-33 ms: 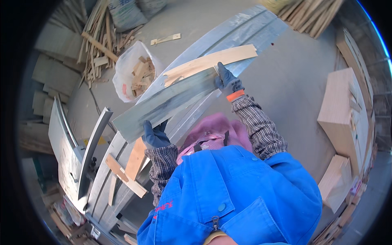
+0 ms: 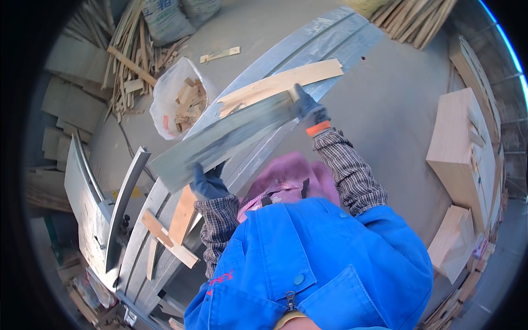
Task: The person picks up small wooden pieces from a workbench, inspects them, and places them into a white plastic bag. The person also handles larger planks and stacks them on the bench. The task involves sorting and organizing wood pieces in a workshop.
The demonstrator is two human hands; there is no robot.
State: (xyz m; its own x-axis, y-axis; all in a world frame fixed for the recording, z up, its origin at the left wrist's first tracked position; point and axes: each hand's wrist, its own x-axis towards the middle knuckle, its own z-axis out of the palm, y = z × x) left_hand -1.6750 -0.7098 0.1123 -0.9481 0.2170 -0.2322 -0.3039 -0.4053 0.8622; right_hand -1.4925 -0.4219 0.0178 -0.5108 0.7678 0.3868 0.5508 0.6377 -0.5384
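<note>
A long grey-green board (image 2: 225, 140), smeared by motion, is held slantwise above the metal machine bed (image 2: 308, 49). My left hand (image 2: 208, 182), in a blue-grey work glove, is closed on its near left end. At the far right end my right hand (image 2: 309, 107), gloved alike with an orange cuff, grips the board's edge. Just beyond the board, a pale wooden board (image 2: 286, 81) with a splintered left end lies on the bed. Near my left forearm, a light wooden board (image 2: 182, 214) and a narrow wood strip (image 2: 169, 239) cross each other on the bed.
A white sack (image 2: 166, 102) of wood offcuts stands left of the bed. Behind it is a heap of wood strips (image 2: 129, 63). A curved metal guard (image 2: 124, 209) rises at the left. Stacked pale wood panels (image 2: 454, 132) stand on the right. A short batten (image 2: 220, 54) lies on the floor.
The right end of the board has shifted slightly to the right and down with my right hand. My left hand keeps its hold and has barely moved.
</note>
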